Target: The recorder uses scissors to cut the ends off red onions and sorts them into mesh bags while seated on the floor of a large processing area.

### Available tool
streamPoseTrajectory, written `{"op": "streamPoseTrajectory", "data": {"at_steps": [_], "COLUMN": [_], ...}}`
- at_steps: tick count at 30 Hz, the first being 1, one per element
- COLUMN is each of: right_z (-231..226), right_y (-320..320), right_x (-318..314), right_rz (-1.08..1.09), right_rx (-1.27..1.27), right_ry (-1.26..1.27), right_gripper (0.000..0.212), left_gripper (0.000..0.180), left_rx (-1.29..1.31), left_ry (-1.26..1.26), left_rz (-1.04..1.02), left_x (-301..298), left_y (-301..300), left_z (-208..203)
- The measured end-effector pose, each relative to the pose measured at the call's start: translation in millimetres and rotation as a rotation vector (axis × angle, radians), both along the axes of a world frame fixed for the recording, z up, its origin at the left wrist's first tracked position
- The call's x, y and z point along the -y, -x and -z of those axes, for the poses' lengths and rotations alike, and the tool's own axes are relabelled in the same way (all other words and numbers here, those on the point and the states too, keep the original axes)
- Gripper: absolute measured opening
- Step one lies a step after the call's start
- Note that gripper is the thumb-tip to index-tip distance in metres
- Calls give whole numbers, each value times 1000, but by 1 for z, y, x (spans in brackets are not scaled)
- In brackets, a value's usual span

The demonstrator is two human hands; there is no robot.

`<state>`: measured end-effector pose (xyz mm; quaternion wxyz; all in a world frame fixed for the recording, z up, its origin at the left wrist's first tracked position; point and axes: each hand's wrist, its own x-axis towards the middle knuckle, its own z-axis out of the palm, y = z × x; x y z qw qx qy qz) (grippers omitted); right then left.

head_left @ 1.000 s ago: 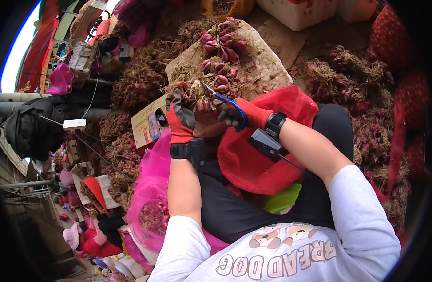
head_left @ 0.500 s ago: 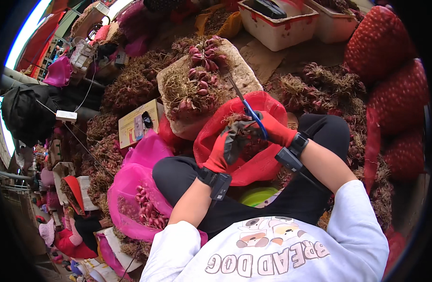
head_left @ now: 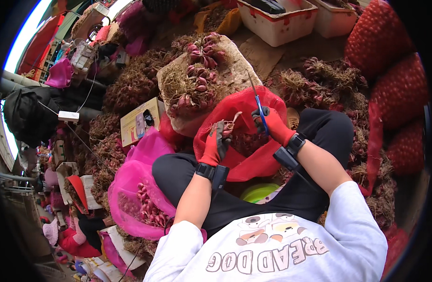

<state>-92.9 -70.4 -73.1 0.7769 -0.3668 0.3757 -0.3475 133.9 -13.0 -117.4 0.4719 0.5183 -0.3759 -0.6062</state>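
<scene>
Work area around you is cluttered on every side and bends at the frame's rim. Nearest, at the bottom centre, is your white shirt; your dark trousers show beyond it, legs folded outward. A bright green object, partly covered, lies between your legs. At lower left, a pink mesh bag with red bulbs visible inside rests beside your leg.

At the centre, a red mesh bag stands with its mouth spread and bulbs within. Your left hand, in a red and grey glove, is over the bag's left side, fingers curled around a bulb whose pale stem projects toward the upper right. Your right hand, similarly gloved, is closed about the blue handles of scissors at the bag's right side; the blades point upward, and whether they are parted cannot be told.

Beyond the bag, a pale slab carries a row of bulbs with dry roots. Heaps of rooted bulbs flank it, one to the left, one to the right. White boxes occupy the upper right, near full red sacks. Another person in red appears at far lower left.
</scene>
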Motion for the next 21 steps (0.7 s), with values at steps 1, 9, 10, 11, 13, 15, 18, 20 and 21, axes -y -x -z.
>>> {"op": "streamPoseTrajectory", "data": {"at_steps": [1, 9, 10, 11, 13, 15, 18, 20, 21], "right_z": [3, 14, 13, 12, 6, 6, 13, 5, -5], "right_y": [5, -15, -10, -6, -2, 0, 9, 16, 15], "right_x": [1, -19, -12, -6, 3, 7, 14, 17, 18], "right_rz": [23, -38, -33, 40, 173, 188, 207, 181, 97], "right_rx": [31, 203, 200, 221, 222, 182, 175, 32, 82], "right_ry": [-59, -221, -226, -200, -123, -96, 23, -87, -229], "right_gripper": [24, 21, 21, 20, 19, 18, 18, 19, 23], "left_gripper": [34, 42, 42, 40, 38, 37, 36, 29, 27], "left_rx": [-140, 25, -79, -102, -86, 89, -204, -214, -298], "left_ry": [-118, -58, -223, -266, -299, -6, -312, -235, -299], "left_rz": [-140, -18, 7, 99, 62, 162, -128, -220, -226], "left_x": [1, -8, -9, -3, 1, -2, 1, 0, 2], "left_y": [4, 39, 39, 34, 33, 25, 18, 17, 11], "left_z": [-9, -13, -25, -40, -52, -52, -49, -44, -40]}}
